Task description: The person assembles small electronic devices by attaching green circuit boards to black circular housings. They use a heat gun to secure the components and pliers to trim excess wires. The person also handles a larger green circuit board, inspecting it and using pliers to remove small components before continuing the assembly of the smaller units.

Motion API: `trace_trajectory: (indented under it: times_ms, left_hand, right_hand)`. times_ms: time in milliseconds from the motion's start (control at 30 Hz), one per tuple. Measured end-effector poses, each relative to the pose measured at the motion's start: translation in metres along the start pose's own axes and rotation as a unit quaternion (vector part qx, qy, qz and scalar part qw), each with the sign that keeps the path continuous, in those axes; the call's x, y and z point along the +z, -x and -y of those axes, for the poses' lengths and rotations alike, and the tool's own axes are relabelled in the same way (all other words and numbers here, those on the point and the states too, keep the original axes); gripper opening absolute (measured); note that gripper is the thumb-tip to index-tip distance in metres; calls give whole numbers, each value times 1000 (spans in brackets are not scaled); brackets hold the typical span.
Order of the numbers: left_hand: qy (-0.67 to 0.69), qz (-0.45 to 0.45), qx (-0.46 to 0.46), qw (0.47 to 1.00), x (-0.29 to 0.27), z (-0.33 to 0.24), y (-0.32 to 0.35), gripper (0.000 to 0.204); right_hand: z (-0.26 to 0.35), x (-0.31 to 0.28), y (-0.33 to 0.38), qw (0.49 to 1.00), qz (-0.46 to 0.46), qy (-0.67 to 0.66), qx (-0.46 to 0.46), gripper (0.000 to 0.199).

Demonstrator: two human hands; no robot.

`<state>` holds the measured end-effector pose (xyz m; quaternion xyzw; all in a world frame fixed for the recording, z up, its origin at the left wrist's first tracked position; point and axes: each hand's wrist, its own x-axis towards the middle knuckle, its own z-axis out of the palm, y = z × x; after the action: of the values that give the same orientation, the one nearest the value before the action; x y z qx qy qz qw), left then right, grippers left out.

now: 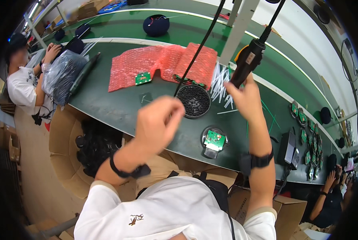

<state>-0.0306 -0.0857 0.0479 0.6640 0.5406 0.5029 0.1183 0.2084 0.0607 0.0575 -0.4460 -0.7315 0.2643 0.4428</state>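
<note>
My right hand [247,96] is closed round the lower end of a black electric screwdriver [249,60], which hangs from a cord above the bench. In front of me my left hand [158,120] is raised, its fingers curled into a pinch, and whatever they may hold is hidden. Just beyond those fingertips stands a round dish [193,101] full of small black parts that look like screws. Below the two hands, on the bench, lies a round black housing with a green circuit board [214,140] on it.
Red bubble wrap [137,64] with another green board [143,78] lies at the back. White strips [219,86] are beside the dish. Several board assemblies [313,144] and a black box [289,150] sit to the right. A carton [65,160] of black parts stands left; a co-worker [25,82] sits beyond.
</note>
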Motion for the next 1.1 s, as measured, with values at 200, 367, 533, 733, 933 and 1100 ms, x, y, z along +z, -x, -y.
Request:
trace_trajectory:
  times_ms: [200, 367, 533, 733, 933, 1100]
  left_hand:
    - [-47, 288, -12, 957, 53, -28, 52, 82]
    - [37, 248, 42, 967, 87, -31, 61, 78]
    - [85, 260, 72, 959, 99, -29, 63, 56]
    - [182, 184, 93, 961, 105, -29, 64, 42]
    - [200, 165, 119, 958, 95, -42, 56, 57]
    - [76, 246, 89, 962, 80, -20, 48, 37]
  right_hand:
    - [9, -24, 124, 947, 195, 221, 129, 52]
    - [0, -36, 168, 982, 113, 58, 141, 33]
    - [-2, -48, 191, 982, 7, 157, 106, 33]
    - [-5, -66, 194, 961, 40, -136, 237, 35]
    - [-5, -149, 221, 936, -137, -221, 239, 33]
    - [-127, -365, 240, 823, -532, -83, 181, 33]
